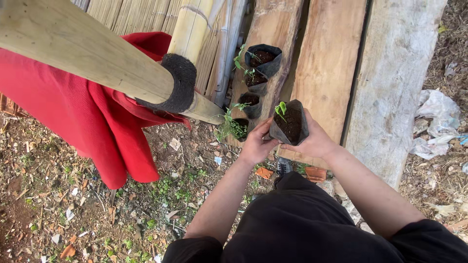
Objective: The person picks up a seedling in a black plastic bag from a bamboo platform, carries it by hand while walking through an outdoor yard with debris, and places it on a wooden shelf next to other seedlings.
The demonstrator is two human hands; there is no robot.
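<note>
1. The person's got one black grow bag (291, 124) cupped between both hands. It's filled nearly to the brim with dark soil, and a tiny green seedling (281, 109) with a couple of leaves sits at its left rim.
2. Grip: left hand (257, 142) is curled against the bag's left side and the right hand (316, 141) wraps around the right side and underneath, both pressed onto it rather than spread.
3. The bag is held in the air over the near end of the middle plank (325, 58), just above its bottom edge. Its mouth tips up and a bit toward the person, with its long axis roughly upright.
4. Four more black bags of soil (257, 78) stand in a line along the left plank (269, 29), running from near its middle down to the near end. Each has a small green sprout; the nearest one looks the bushiest.
5. Count: five bags total, three planks side by side, the right plank (397, 73) being the palest.
6. A red cloth (92, 117) hangs from a wooden pole (83, 53) on the left, above littered dirt.
</note>
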